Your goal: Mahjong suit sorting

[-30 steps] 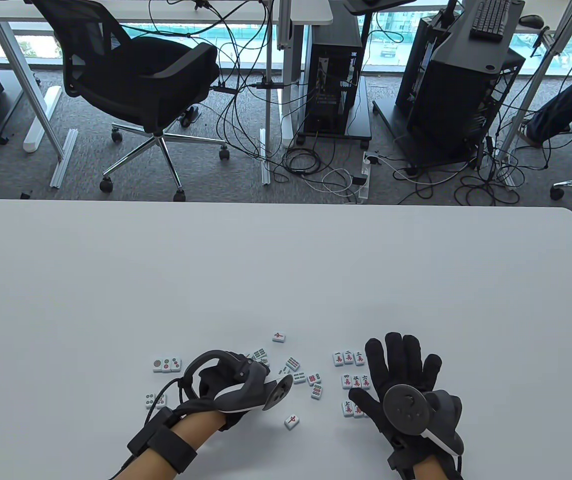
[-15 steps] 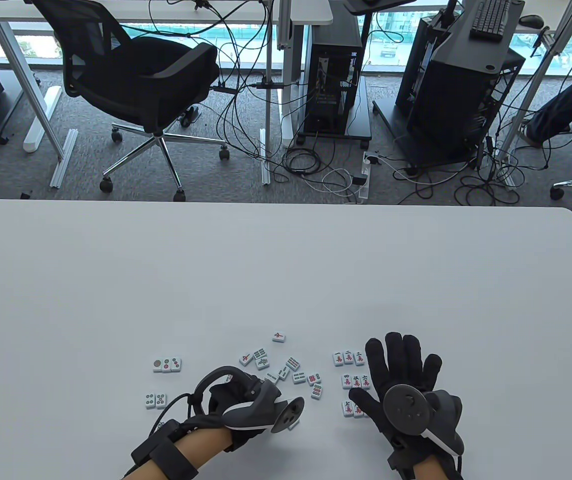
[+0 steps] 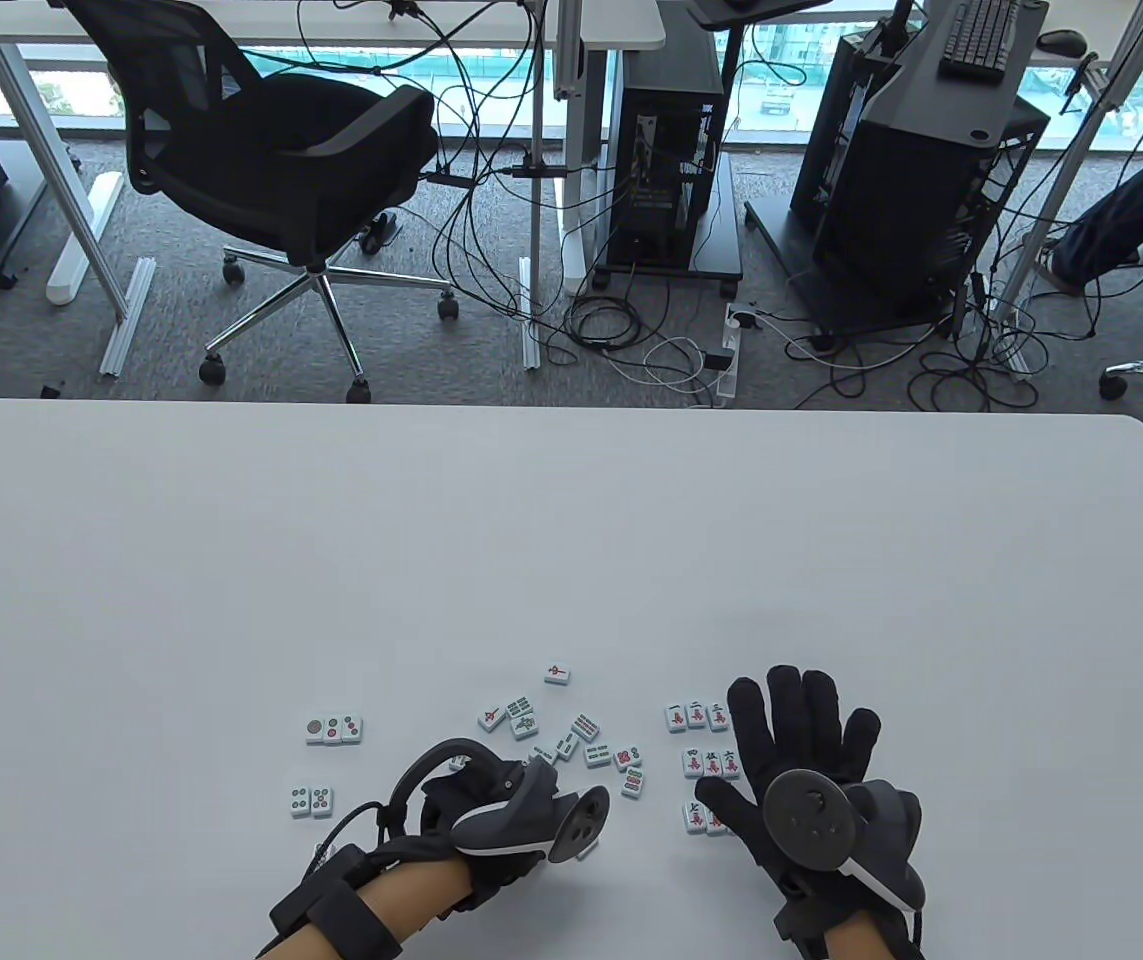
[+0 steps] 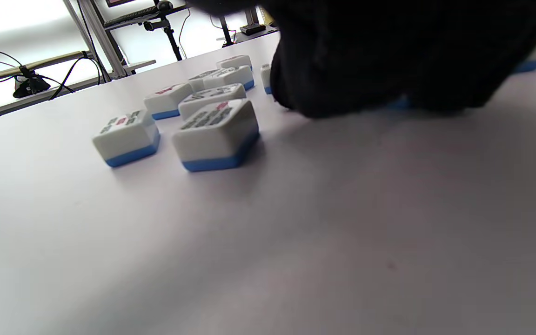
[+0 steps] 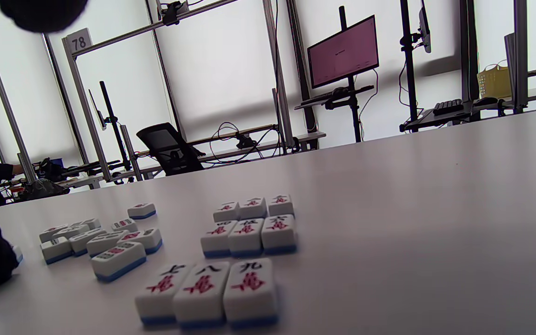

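White mahjong tiles with blue backs lie face up near the table's front edge. A three-by-three block of character tiles (image 3: 703,765) (image 5: 244,232) lies beside my right hand (image 3: 793,745), which rests flat with fingers spread and holds nothing. Loose mixed tiles (image 3: 581,745) (image 4: 214,132) lie in the middle, with one single tile (image 3: 557,673) beyond them. Circle tiles form a row of three (image 3: 334,729) and a pair (image 3: 311,800) at the left. My left hand (image 3: 491,805) is curled, fingers (image 4: 389,56) down on the table over a lone tile (image 3: 586,851); whether they grip it is hidden.
The white table (image 3: 571,540) stretches wide and bare beyond the tiles. Its far edge meets a floor with an office chair (image 3: 271,160), cables and computer racks (image 3: 921,170).
My left hand has moved from the loose tiles back toward the front edge and to the right, onto the lone tile. My right hand has not moved.
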